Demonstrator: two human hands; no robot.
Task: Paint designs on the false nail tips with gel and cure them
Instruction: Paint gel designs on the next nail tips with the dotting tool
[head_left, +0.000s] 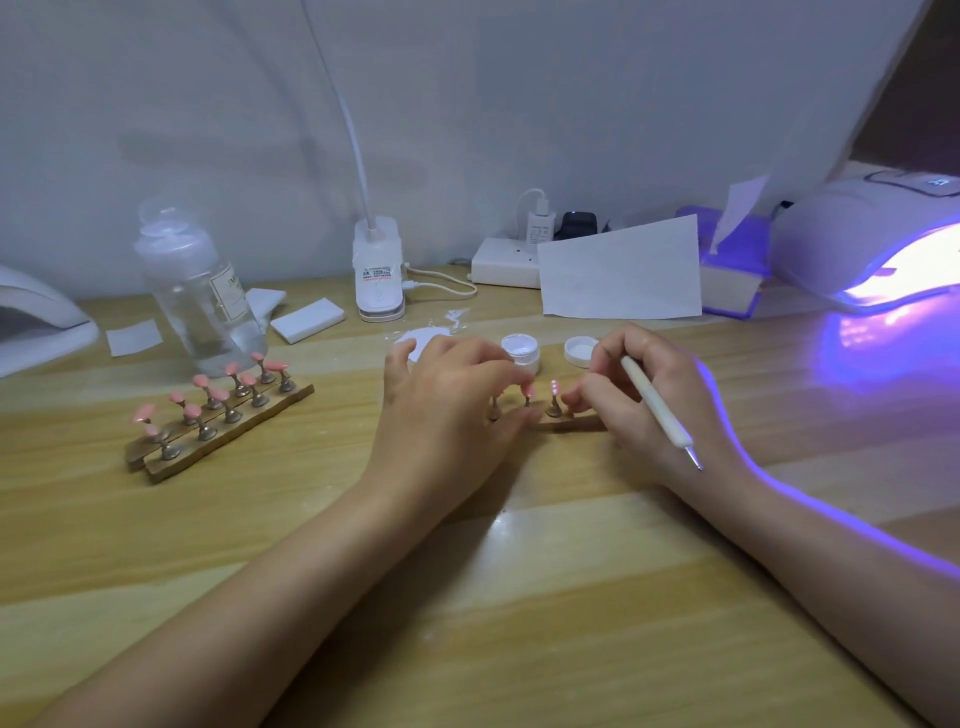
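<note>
Left hand pinches nail tip; right hand grips dotting pen, fingertips touching stand.

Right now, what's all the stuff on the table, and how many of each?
nail stands: two strips, pink tips, left
small stand: one, pink tips, between hands
bottle: one, clear, back left
jar: one, white, open, centre
lid: one, white, beside jar
curing lamp: one, white, glowing purple, right
dotting tool: one, white, in right hand
paper: one, white, back
left hand: touching small stand
right hand: holding tool
</note>
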